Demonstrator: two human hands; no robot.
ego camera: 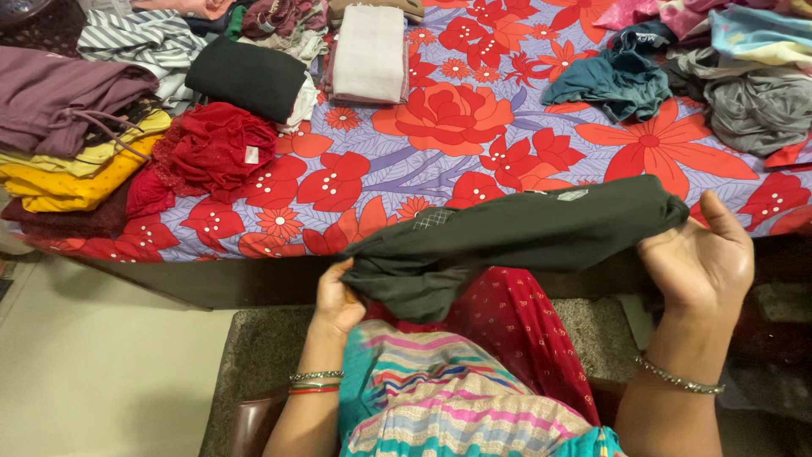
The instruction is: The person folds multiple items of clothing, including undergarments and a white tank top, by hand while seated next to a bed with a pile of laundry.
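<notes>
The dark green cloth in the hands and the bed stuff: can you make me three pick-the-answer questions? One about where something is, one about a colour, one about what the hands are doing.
1. Where is the crumpled red garment?
A. on the bed, left side
B. on the floor
C. in the person's lap

2. What colour are the big flowers on the bedsheet?
A. blue
B. red
C. white

3. How is the dark green cloth held?
A. lying flat on the bed, untouched
B. in one hand only
C. stretched between both hands

Answers:
1. A, it lies on the sheet beside the yellow folded clothes.
2. B, red blooms cover the pale purple sheet.
3. C, the left hand grips one end and the right hand holds the other.
</notes>
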